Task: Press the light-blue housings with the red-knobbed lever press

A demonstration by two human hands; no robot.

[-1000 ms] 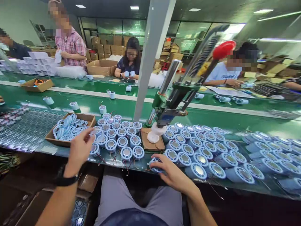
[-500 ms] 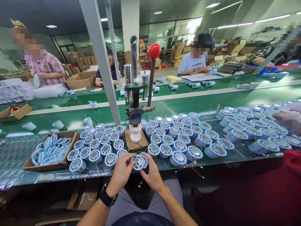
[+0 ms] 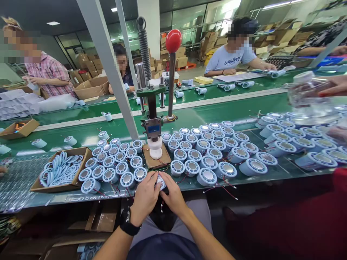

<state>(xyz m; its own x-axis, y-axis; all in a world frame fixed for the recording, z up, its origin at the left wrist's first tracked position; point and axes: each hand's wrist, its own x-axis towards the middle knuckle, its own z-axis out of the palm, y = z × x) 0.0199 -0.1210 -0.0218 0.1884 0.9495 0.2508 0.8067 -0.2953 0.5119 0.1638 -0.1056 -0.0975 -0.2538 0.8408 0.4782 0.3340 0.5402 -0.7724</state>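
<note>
Just before one lever press [image 3: 154,128], two hands [image 3: 147,194] [image 3: 172,195] clasp one light-blue round part [image 3: 162,183].

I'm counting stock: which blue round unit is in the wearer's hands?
The unit between the left hand and right hand, in front of the red-knobbed press; only this one has both around it.

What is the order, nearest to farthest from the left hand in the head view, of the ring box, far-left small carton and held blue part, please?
1. Held blue part: touching the left hand, on its right.
2. Ring box: to its left.
3. Small carton: farther left, beyond the box.
</note>
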